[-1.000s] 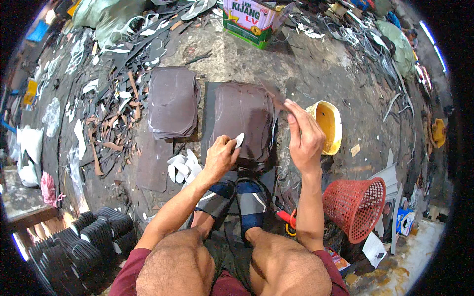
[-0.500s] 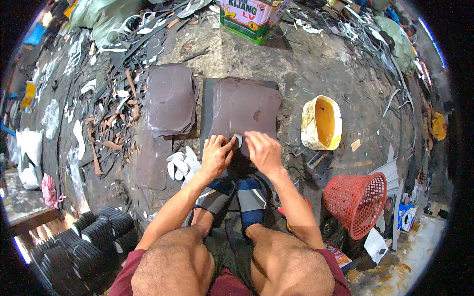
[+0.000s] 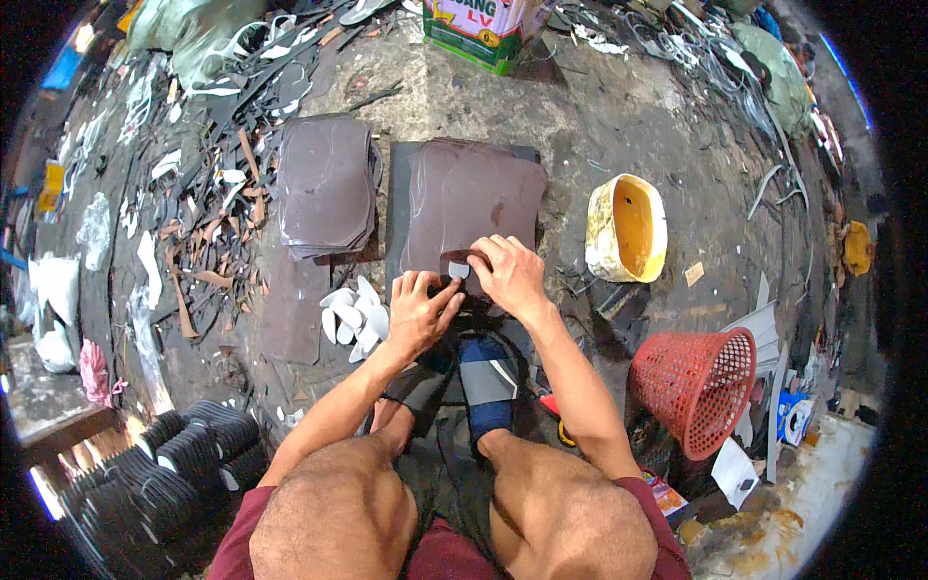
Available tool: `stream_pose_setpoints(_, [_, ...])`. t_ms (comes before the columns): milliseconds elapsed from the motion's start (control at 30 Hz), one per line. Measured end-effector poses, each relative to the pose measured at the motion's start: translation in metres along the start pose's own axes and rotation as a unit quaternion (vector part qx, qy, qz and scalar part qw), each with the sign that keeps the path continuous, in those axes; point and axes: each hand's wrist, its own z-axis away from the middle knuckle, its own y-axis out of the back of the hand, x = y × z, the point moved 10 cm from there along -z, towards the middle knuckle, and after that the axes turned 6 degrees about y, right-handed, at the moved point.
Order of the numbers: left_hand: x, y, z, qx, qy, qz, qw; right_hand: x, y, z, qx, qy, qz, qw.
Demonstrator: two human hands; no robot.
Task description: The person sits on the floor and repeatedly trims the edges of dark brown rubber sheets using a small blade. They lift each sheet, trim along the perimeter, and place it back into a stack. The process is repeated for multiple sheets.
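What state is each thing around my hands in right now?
Left hand: fingers bent, fingertips at the white piece
Right hand: fingers bent, beside that piece
Small white rounded flat piece: between the hands
Right stack of thin brown sheets: edges uneven
Left stack of thin brown sheets: untouched, edges uneven
White oval flat pieces: heaped loosely
Yellow-stained white tub: uncovered
Black sole-shaped pieces: stacked

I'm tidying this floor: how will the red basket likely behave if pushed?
The red basket is probably light for its size, given its openwork walls. Its round rim suggests it may roll on its side. The thin lattice may flex slightly if squeezed.
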Motion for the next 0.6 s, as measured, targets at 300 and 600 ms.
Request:
stream_pose_setpoints(300, [0.0, 0.009, 0.002, 0.004, -0.01, 0.018, 1.0, -0.02, -0.022, -0.001, -0.166, 0.091, 0.114, 0.975])
stream_pose_setpoints(600, [-0.04, 0.026, 0.02, 0.001, 0.09, 0.059, 0.994, 0.104, 0.026, -0.078, 0.028, -0.109, 0.062, 0.992])
